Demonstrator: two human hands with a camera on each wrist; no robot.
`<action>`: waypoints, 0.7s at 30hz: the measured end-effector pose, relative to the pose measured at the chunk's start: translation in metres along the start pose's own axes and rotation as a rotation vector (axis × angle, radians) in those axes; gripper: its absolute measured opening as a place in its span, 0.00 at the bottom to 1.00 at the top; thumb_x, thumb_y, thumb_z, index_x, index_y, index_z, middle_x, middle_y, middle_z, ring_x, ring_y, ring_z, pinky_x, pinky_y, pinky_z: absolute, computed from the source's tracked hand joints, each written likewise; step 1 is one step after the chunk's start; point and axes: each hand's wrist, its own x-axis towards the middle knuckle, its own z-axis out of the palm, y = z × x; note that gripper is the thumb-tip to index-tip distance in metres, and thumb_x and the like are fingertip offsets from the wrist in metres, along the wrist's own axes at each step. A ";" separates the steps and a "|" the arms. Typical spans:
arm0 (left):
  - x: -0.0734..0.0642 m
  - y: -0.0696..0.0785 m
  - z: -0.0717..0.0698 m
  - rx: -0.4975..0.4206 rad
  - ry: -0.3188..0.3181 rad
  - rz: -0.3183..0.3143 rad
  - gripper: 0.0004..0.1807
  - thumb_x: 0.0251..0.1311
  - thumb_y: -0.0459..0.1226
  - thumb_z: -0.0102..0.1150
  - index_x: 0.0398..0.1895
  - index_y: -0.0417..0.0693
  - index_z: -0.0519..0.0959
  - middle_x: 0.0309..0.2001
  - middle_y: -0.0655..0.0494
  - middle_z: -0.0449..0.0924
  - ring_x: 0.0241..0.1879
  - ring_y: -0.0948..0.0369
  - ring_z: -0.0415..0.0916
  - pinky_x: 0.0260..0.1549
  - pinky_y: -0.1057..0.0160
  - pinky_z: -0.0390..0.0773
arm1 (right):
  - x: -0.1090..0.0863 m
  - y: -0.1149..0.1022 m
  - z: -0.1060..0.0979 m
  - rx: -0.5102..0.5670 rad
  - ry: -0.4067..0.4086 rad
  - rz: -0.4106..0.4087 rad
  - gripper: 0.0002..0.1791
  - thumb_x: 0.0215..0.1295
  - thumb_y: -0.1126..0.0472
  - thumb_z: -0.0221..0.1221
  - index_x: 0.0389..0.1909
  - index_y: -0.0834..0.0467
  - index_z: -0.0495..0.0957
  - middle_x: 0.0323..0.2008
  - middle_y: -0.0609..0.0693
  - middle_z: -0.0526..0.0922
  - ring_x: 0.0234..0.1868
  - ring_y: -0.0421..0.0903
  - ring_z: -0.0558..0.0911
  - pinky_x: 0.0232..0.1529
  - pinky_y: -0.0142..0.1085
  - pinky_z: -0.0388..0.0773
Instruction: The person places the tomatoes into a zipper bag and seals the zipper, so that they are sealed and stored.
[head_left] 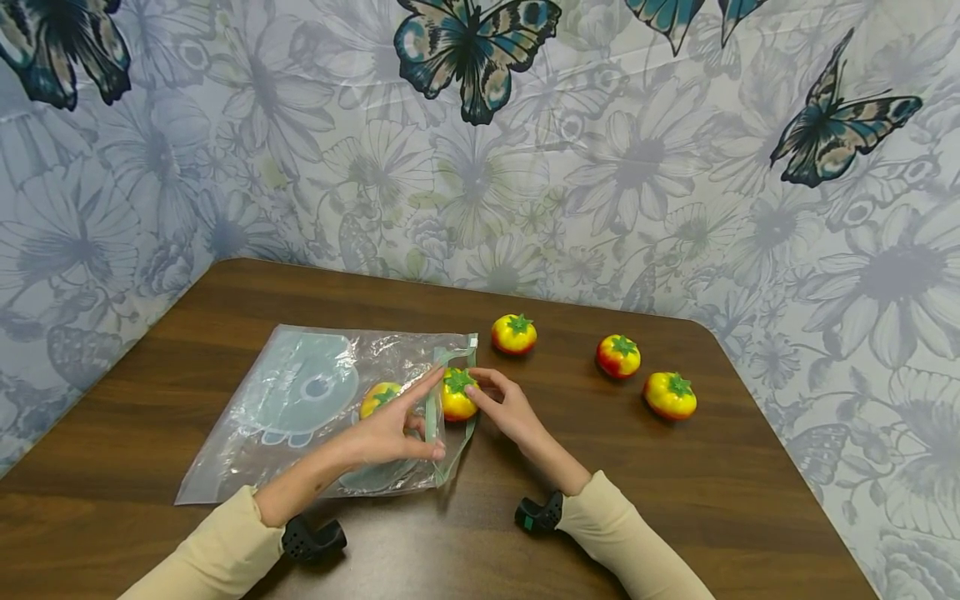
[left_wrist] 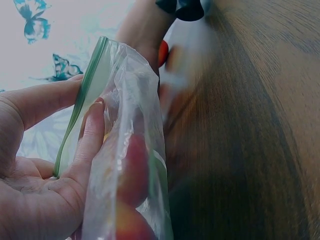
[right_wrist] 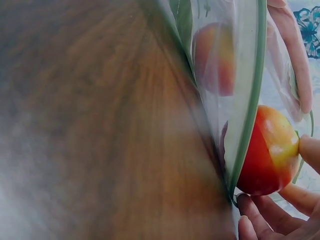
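Cream sleeves (head_left: pixel 633 542) reach over a table (head_left: pixel 750 500) to a clear bag (head_left: pixel 217 467)

The left hand (head_left: pixel 386 433) touches the bag's green-edged mouth, fingers spread wide; the right hand (head_left: pixel 513 408) pinches a red-and-yellow fruit (head_left: pixel 456 408) in that mouth, fingers curled against it. I spot another fruit (head_left: pixel 375 398) inside, and three more fruits (head_left: pixel 618 362) off to the right

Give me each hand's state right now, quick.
Left hand: holding the clear bag at its green-edged mouth.
Right hand: holding a red-and-yellow tomato-like fruit at the bag's mouth.
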 end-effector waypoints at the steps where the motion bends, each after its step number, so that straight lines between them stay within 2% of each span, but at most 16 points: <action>1: 0.000 0.000 0.000 0.007 0.002 0.001 0.56 0.51 0.28 0.67 0.75 0.56 0.39 0.73 0.50 0.27 0.32 0.54 0.75 0.24 0.66 0.73 | 0.000 0.000 0.000 0.000 -0.001 -0.003 0.20 0.67 0.63 0.54 0.57 0.69 0.71 0.51 0.63 0.75 0.49 0.58 0.74 0.50 0.45 0.71; 6: 0.000 -0.001 0.000 0.029 0.008 0.002 0.56 0.50 0.29 0.68 0.75 0.56 0.40 0.73 0.50 0.28 0.29 0.56 0.73 0.22 0.66 0.71 | 0.000 0.000 -0.003 0.005 -0.017 -0.007 0.19 0.68 0.64 0.54 0.56 0.70 0.71 0.51 0.63 0.76 0.49 0.57 0.75 0.50 0.46 0.72; 13: -0.001 0.000 0.001 0.020 0.010 -0.006 0.56 0.50 0.28 0.68 0.75 0.56 0.39 0.73 0.49 0.27 0.32 0.54 0.75 0.24 0.65 0.73 | 0.010 0.027 -0.017 0.036 -0.038 0.001 0.21 0.67 0.61 0.56 0.58 0.66 0.71 0.52 0.61 0.76 0.47 0.55 0.76 0.47 0.47 0.74; 21: -0.001 0.000 0.000 0.034 0.016 -0.009 0.57 0.50 0.30 0.69 0.75 0.56 0.40 0.73 0.49 0.29 0.31 0.56 0.73 0.25 0.65 0.74 | 0.007 0.038 -0.022 0.009 -0.103 -0.124 0.22 0.62 0.69 0.59 0.58 0.68 0.71 0.52 0.62 0.76 0.47 0.54 0.79 0.46 0.38 0.76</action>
